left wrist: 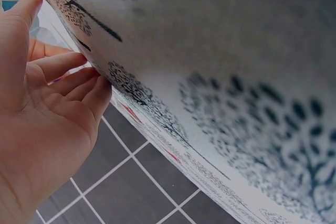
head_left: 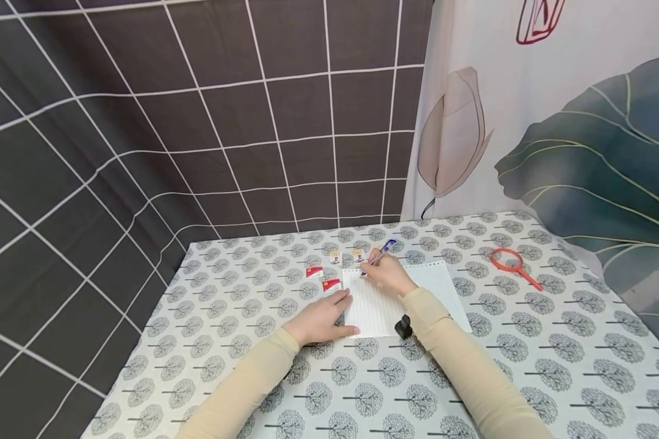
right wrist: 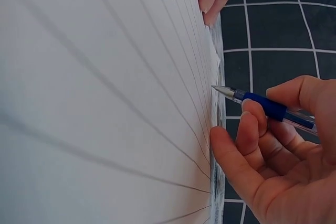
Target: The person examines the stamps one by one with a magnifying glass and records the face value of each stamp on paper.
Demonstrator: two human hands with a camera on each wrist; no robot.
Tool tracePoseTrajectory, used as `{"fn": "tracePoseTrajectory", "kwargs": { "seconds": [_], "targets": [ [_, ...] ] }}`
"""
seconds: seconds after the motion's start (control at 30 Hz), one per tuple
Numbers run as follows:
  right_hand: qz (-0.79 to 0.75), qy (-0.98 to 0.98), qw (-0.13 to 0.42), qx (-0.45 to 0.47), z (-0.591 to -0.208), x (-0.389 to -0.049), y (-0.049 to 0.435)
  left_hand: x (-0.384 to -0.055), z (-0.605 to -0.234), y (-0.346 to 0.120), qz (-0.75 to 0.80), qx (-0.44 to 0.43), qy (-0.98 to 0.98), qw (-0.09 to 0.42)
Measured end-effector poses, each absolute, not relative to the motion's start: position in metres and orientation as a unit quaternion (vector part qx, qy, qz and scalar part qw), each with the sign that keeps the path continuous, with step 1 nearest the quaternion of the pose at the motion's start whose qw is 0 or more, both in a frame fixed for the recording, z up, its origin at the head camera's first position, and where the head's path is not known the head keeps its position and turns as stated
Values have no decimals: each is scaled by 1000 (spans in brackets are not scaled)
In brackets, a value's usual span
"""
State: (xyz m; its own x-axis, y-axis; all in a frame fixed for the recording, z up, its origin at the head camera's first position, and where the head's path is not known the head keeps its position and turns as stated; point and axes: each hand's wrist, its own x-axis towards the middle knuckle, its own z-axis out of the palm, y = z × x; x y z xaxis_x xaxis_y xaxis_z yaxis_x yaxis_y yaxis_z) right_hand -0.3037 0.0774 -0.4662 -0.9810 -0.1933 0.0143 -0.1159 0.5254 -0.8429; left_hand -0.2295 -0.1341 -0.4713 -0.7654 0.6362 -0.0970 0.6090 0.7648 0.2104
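Observation:
A sheet of lined paper (head_left: 376, 311) with a row of holes along its top edge lies on the table. My right hand (head_left: 388, 274) pinches a blue pen (head_left: 387, 246) over the upper left part of the sheet. In the right wrist view the pen (right wrist: 270, 107) has its metal tip at the paper (right wrist: 105, 93), and the right hand (right wrist: 283, 166) has its lower fingers curled under the barrel. My left hand (head_left: 323, 318) lies palm down with fingers extended, at the paper's left edge. The left wrist view shows this hand (left wrist: 58, 103) with nothing in its palm.
Two red-and-white cards (head_left: 314, 272) lie left of the paper. Two small cards with a figure on them (head_left: 335, 258) lie beyond its top left. A red magnifying glass (head_left: 522, 271) lies to the right. The tree-patterned tablecloth (head_left: 225, 305) meets a dark gridded curtain (head_left: 302, 110) behind.

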Motion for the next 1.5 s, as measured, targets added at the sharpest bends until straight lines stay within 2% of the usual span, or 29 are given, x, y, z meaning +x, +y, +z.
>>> {"fn": "tracePoseTrajectory", "kwargs": {
  "seconds": [1.5],
  "targets": [
    [-459, 884, 33, -87, -467, -306, 77, -229, -474, -132, 78, 327, 938, 79]
  ]
}}
